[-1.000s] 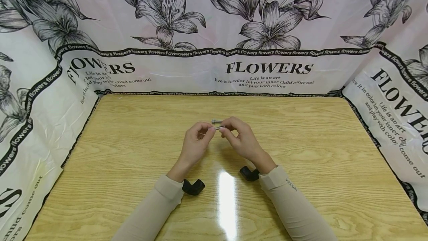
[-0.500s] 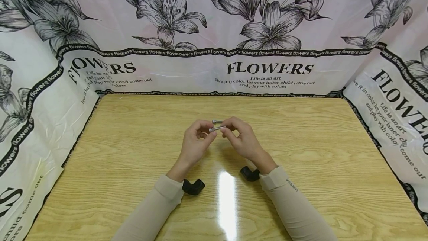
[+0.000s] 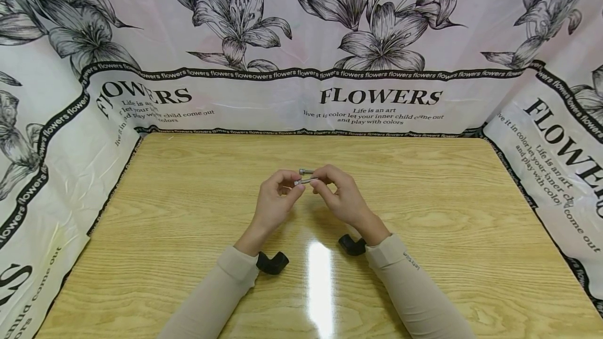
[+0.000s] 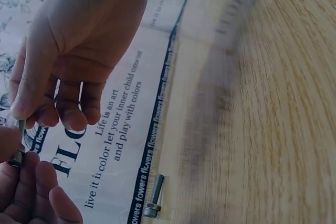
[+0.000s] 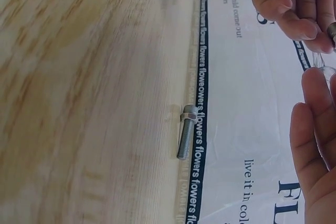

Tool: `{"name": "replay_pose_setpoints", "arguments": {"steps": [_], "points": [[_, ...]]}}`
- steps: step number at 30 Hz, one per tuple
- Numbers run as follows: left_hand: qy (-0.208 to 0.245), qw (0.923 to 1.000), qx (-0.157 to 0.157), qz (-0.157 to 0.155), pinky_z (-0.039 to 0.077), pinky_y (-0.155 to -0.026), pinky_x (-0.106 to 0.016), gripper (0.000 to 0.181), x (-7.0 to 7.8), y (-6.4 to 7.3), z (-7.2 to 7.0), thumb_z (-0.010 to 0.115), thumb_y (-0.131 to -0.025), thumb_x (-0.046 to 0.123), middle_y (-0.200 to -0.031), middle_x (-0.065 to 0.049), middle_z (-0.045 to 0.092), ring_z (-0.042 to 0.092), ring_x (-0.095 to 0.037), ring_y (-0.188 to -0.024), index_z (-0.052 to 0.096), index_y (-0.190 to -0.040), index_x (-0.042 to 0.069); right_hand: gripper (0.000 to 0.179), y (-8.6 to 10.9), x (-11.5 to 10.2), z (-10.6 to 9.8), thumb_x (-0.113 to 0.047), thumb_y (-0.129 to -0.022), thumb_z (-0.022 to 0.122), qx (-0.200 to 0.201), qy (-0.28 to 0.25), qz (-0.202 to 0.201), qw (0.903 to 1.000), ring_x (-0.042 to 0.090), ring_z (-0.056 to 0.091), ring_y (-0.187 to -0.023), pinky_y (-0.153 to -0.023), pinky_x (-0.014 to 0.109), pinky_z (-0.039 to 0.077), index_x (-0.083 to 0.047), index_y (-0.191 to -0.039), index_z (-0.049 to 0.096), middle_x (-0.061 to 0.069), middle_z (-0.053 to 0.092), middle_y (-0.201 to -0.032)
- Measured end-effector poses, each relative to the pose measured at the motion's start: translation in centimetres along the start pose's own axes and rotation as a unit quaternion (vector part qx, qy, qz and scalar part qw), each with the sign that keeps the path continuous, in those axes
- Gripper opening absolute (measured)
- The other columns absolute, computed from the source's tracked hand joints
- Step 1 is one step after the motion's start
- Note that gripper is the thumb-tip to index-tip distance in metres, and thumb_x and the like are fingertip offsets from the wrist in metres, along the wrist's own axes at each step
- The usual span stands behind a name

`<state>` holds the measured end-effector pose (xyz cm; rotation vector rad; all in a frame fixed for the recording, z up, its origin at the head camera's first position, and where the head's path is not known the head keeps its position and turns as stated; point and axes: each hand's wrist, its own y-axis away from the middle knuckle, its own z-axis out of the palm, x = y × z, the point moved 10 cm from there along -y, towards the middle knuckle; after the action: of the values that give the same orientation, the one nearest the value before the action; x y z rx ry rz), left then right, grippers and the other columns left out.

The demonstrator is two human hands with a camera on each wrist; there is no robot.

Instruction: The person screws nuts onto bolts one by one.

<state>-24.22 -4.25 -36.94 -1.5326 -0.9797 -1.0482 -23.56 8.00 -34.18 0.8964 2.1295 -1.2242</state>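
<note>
In the head view my left hand [image 3: 274,200] and right hand [image 3: 343,198] meet over the table. Between them is a small silver bolt [image 3: 306,180], its head toward the left. My left thumb and fingertips grip it around the head end. The right thumb and index finger pinch the threaded end. The left wrist view shows its thin shank [image 4: 21,127] running between both hands. A second bolt [image 5: 186,132] lies on the table beyond them, with a nut [image 5: 189,116] close under its head. In the head view my right fingers hide its tip.
The wood-grain table [image 3: 188,198] is bordered at the back and sides by a white flower-printed curtain [image 3: 264,98]. A black bent piece [image 3: 272,264] sits beside the left sleeve cuff, and a similar black piece [image 3: 352,245] by the right cuff.
My left fingertips have spread slightly and shifted left, so the held bolt's head, covered a second ago, now shows. The right hand and the bolt on the table stay put.
</note>
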Motion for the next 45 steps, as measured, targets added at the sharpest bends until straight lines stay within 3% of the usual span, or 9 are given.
{"name": "replay_pose_setpoints", "arguments": {"steps": [10, 15, 24, 32, 34, 41, 45], "points": [[0.008, 0.9999, -0.004, 0.004, 0.048, -0.075, -0.036, 0.016, -0.1, 0.0, 0.1, 0.062, -0.090, -0.003, -0.106, -0.027, 0.058, 0.057, -0.031, -0.089, 0.058, -0.104, -0.010, 0.007, 0.0, -0.1, -0.3, 0.009, -0.090, 0.058, 0.004, -0.001, 0.009, 1.0000, 0.029, 0.062, -0.072, -0.063, 0.029, 0.051, 0.006, -0.096, 0.059, 0.016, 0.062, -0.085], [0.000, 1.0000, -0.002, 0.001, 0.048, -0.075, -0.034, 0.017, -0.1, 0.0, 0.1, 0.061, -0.090, -0.004, -0.104, -0.022, 0.059, 0.057, -0.033, -0.090, 0.057, -0.105, -0.011, 0.007, 0.0, -0.2, -0.5, 0.009, -0.090, 0.058, 0.005, 0.001, 0.007, 1.0000, 0.029, 0.062, -0.073, -0.064, 0.030, 0.051, 0.006, -0.096, 0.059, 0.018, 0.062, -0.086], [-0.011, 0.9999, 0.003, 0.011, 0.047, -0.074, -0.037, 0.015, 0.5, 0.1, -0.1, 0.060, -0.090, -0.005, -0.103, -0.024, 0.060, 0.058, -0.035, -0.088, 0.058, -0.103, -0.012, 0.009, 0.0, 0.1, -0.5, 0.010, -0.090, 0.057, 0.007, 0.004, 0.007, 0.9999, 0.031, 0.062, -0.073, -0.064, 0.030, 0.052, 0.005, -0.097, 0.058, 0.016, 0.062, -0.088], [-0.033, 0.9994, 0.008, 0.012, 0.046, -0.070, -0.030, 0.013, 0.5, 0.0, 0.0, 0.059, -0.091, -0.006, -0.101, -0.024, 0.061, 0.059, -0.032, -0.085, 0.058, -0.102, -0.012, 0.008, 0.1, 0.7, -0.3, 0.011, -0.090, 0.058, 0.002, 0.007, 0.012, 0.9999, 0.030, 0.062, -0.072, -0.063, 0.028, 0.051, 0.006, -0.096, 0.058, 0.017, 0.062, -0.086], [-0.033, 0.9993, 0.010, 0.015, 0.046, -0.070, -0.029, 0.013, 0.4, 0.0, 0.0, 0.059, -0.091, -0.006, -0.100, -0.024, 0.062, 0.059, -0.033, -0.085, 0.058, -0.102, -0.012, 0.009, 0.3, 1.7, -0.2, 0.009, -0.090, 0.058, 0.002, 0.010, 0.018, 0.9998, 0.028, 0.061, -0.072, -0.062, 0.030, 0.051, 0.004, -0.097, 0.059, 0.016, 0.062, -0.087], [-0.032, 0.9991, 0.023, 0.017, 0.046, -0.069, -0.029, 0.013, -3.0, -0.5, -0.2, 0.062, -0.092, 0.001, -0.102, -0.017, 0.064, 0.059, -0.028, -0.085, 0.061, -0.103, -0.004, 0.009, 0.8, 4.7, 0.2, -0.003, -0.091, 0.063, -0.005, 0.012, 0.036, 0.9993, 0.016, 0.060, -0.078, -0.071, 0.035, 0.052, -0.005, -0.101, 0.062, 0.005, 0.063, -0.090], [-0.031, 0.9990, 0.024, 0.021, 0.047, -0.069, -0.028, 0.011, -3.3, -0.5, -0.3, 0.063, -0.092, 0.004, -0.101, -0.010, 0.064, 0.059, -0.021, -0.085, 0.062, -0.103, 0.001, 0.010, 0.8, 4.9, 0.1, -0.008, -0.091, 0.065, -0.011, 0.009, 0.045, 0.9989, 0.015, 0.059, -0.080, -0.072, 0.035, 0.052, -0.007, -0.101, 0.064, 0.003, 0.064, -0.090]]}}
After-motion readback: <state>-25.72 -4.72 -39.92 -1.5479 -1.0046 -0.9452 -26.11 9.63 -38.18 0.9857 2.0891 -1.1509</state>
